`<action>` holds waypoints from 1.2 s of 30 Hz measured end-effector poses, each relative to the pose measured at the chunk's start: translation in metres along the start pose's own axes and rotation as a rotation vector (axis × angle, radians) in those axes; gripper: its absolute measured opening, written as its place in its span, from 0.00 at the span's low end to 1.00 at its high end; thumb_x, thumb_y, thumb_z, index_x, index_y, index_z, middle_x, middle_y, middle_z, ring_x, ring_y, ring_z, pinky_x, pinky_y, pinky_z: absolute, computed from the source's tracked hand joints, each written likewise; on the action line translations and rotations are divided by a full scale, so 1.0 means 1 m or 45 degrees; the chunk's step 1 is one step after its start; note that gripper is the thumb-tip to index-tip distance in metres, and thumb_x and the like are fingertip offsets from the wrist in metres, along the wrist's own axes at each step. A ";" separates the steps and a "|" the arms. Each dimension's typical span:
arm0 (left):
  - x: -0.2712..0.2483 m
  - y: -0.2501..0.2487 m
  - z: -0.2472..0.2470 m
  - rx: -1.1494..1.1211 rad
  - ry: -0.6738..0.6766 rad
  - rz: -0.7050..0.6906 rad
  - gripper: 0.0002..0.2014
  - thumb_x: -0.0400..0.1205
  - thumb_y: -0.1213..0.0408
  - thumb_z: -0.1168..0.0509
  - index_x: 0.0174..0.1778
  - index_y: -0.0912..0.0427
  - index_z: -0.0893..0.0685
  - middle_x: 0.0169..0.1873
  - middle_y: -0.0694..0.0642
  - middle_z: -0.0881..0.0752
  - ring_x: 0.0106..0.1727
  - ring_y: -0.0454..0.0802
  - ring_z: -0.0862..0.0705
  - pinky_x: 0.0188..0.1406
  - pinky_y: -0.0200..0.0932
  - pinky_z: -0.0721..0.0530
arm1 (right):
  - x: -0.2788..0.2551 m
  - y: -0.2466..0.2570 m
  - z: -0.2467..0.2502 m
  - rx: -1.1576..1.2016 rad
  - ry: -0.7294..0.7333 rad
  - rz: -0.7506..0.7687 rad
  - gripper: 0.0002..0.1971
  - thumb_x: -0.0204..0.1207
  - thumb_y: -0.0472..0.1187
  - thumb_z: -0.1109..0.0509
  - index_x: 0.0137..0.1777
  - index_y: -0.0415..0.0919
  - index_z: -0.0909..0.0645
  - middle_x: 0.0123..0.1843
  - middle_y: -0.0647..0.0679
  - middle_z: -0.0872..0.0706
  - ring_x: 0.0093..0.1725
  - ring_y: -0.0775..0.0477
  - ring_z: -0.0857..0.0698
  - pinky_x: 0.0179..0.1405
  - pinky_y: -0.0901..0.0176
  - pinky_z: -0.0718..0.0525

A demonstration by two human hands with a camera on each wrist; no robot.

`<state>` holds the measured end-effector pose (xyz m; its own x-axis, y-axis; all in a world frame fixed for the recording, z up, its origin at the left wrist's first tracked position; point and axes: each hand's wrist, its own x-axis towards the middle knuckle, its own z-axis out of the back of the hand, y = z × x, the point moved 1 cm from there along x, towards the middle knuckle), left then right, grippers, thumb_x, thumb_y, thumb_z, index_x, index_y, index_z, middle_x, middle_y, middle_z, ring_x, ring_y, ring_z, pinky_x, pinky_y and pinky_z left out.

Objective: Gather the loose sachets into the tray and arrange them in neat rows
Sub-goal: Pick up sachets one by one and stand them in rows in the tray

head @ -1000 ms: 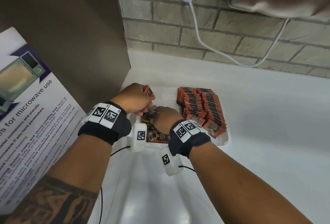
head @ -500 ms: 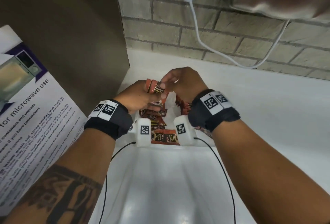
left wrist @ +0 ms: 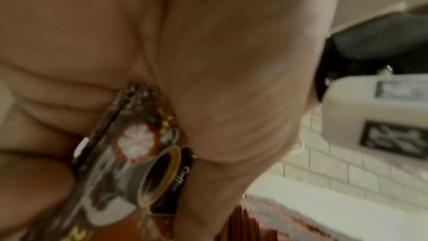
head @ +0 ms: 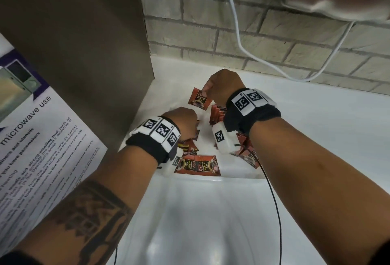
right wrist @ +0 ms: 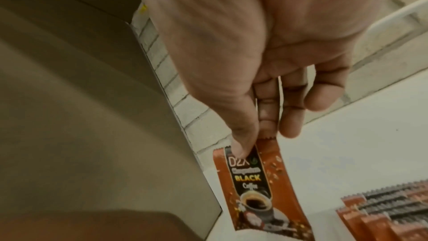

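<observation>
Right hand (right wrist: 266, 61) pinching sachet (right wrist: 257, 186) (hanging down), left hand (head: 183, 120) gripping others.

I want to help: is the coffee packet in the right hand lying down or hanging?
Hanging. The right hand pinches the sachet by its top edge.

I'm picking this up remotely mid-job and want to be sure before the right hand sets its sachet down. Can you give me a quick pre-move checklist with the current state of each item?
1. Right hand has a firm hold on the held sachet: ok, thumb and fingers pinch its top edge.
2. Held sachet hangs free of other things: ok in the right wrist view.
3. Left hand secures its own sachets: ok, fingers are curled round them.
4. Neat rows to line up against: ok, visible but partly hidden by the right wrist.
5. Loose sachets left in the tray: not ok, several lie unsorted.
6. Room at the row's end: cannot tell.
</observation>
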<state>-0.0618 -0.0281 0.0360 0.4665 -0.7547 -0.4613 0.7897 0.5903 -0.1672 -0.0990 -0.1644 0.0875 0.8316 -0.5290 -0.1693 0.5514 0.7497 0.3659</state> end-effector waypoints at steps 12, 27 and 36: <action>0.012 -0.005 -0.013 0.194 0.112 -0.044 0.20 0.88 0.64 0.41 0.76 0.62 0.23 0.69 0.61 0.17 0.67 0.58 0.17 0.56 0.44 0.22 | 0.033 0.003 -0.039 -0.452 0.147 -0.065 0.16 0.77 0.40 0.32 0.29 0.42 0.32 0.29 0.49 0.29 0.30 0.47 0.27 0.46 0.55 0.28; 0.026 -0.008 -0.012 0.112 0.122 -0.049 0.23 0.87 0.67 0.42 0.81 0.60 0.27 0.69 0.61 0.17 0.66 0.58 0.17 0.58 0.44 0.19 | 0.051 -0.005 -0.062 -0.466 0.200 -0.020 0.10 0.70 0.36 0.33 0.28 0.42 0.26 0.31 0.47 0.23 0.36 0.42 0.24 0.38 0.53 0.21; 0.031 -0.012 -0.003 0.245 0.168 -0.063 0.19 0.90 0.66 0.46 0.77 0.65 0.25 0.70 0.62 0.18 0.68 0.58 0.18 0.58 0.44 0.21 | 0.044 -0.009 -0.055 -0.377 0.151 0.077 0.09 0.77 0.40 0.28 0.55 0.44 0.11 0.56 0.48 0.10 0.54 0.45 0.12 0.54 0.52 0.12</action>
<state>-0.0580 -0.0581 0.0208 0.3792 -0.7297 -0.5689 0.8776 0.4785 -0.0288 -0.0638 -0.1730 0.0261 0.8558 -0.4432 -0.2669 0.4818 0.8707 0.0991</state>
